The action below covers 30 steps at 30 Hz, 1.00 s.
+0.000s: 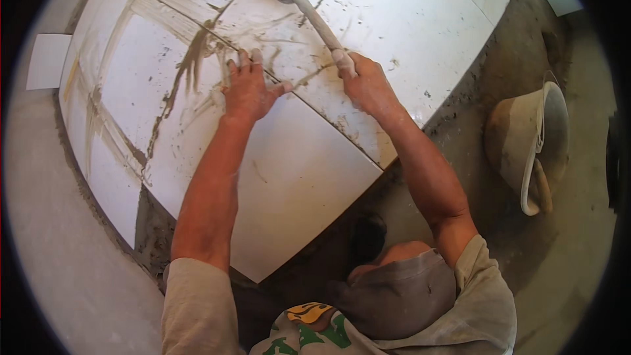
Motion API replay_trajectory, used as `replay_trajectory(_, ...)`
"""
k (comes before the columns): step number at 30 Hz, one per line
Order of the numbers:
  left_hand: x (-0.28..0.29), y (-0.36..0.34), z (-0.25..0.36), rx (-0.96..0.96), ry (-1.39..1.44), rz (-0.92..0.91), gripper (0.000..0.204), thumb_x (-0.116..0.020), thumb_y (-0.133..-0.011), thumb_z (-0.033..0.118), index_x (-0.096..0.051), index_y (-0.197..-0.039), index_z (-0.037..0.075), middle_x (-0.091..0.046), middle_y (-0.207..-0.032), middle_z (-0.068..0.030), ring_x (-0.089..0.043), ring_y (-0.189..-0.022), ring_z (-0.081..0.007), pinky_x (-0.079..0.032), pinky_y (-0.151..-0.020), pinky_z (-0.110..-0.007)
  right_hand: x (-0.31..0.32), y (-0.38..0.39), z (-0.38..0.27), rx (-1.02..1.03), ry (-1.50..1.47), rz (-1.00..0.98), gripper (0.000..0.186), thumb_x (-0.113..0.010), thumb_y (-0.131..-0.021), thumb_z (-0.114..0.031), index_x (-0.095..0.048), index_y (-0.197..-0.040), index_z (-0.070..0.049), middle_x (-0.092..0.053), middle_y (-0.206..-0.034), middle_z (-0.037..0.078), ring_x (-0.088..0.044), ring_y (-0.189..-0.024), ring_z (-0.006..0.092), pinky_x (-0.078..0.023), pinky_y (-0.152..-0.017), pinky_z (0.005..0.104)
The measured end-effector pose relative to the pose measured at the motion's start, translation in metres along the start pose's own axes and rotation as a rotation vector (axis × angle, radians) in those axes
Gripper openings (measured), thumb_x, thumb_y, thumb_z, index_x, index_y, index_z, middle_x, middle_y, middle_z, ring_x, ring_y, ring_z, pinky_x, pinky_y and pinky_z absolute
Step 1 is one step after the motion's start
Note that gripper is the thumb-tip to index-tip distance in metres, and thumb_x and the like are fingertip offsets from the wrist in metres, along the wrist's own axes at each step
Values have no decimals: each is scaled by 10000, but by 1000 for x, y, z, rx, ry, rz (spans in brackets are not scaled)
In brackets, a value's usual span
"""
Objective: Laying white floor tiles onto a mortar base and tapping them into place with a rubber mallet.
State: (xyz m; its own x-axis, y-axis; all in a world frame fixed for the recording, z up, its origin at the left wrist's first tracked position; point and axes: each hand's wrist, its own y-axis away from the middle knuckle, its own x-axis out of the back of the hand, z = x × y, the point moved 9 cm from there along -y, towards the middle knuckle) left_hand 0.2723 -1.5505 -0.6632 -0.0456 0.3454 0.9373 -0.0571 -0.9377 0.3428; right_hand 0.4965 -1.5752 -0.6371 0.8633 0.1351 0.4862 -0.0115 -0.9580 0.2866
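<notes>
My right hand is closed around the handle of a rubber mallet. The mallet's round grey head lies to the far left of that hand, over the white floor tiles. My left hand rests with spread fingers by the far edge of the nearest tile, its fingertips reaching over the dark joint there. That tile is cleaner than the ones beyond it, which carry smears of grey-brown mortar. No other object shows in my left hand.
A mortar-stained bucket leans on its side at the right, with a wooden handle by its rim. Rough mortar bed borders the tiles. A loose white tile piece lies at the far left. My bent knee is close to the near tile.
</notes>
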Motion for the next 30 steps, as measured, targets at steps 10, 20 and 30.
replay_trajectory(10,-3,-2,4,-23,-3,-2,1055,-664,-759,644,-191,-1520,86,-146,-1578,-191,-157,-1441,-416,-297,-1053,-653,14,4,11,-28,142,15,522,-412,-1000,-453,-585,-906,30,-618,-778,297,-615,-786,462,-483,-725,505)
replay_trajectory(20,1,-3,-7,-38,-17,45,1061,-674,-735,657,-226,-1511,89,-179,-1571,-189,-180,-1432,-426,-318,-1049,-638,29,30,3,11,-9,54,544,-413,-994,-486,-605,-933,19,-627,-789,275,-615,-779,452,-482,-712,487)
replay_trajectory(30,10,3,10,-22,-7,28,1044,-674,-748,644,-238,-1503,70,-204,-1548,-237,-207,-1410,-464,-294,-1123,-482,31,44,16,18,23,96,471,-455,-996,-435,-544,-853,5,-557,-675,257,-558,-635,434,-445,-606,457)
